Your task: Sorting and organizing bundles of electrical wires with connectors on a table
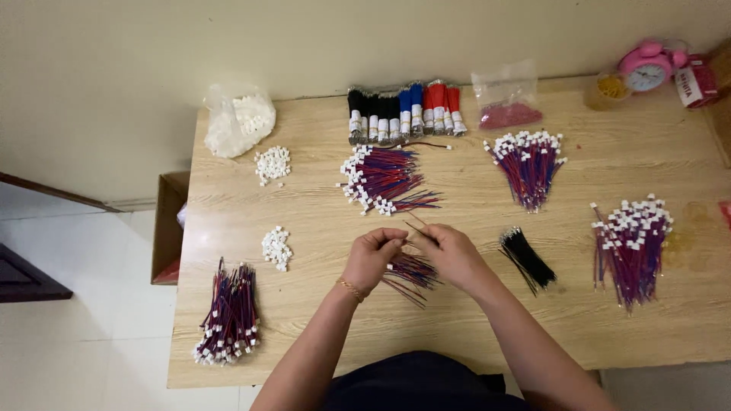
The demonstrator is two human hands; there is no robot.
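Your left hand (373, 255) and right hand (449, 251) are pinching wires (411, 270) between closed fingers; finished bundles (228, 316) are lying around them, loose plugs (276, 247) waiting left.

Between your left hand (371, 257) and right hand (451, 255), whatever your fingertips pinch is too small to tell. Your fingers cover the tops of the red-and-blue wires (411, 272) beneath them. Your forearms run off the bottom edge.

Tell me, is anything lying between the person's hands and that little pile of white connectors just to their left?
Nothing visible does. Between the left hand and the small pile of white connectors there is only bare wooden table. The right hand is beside the left; both pinch thin red and blue wires.
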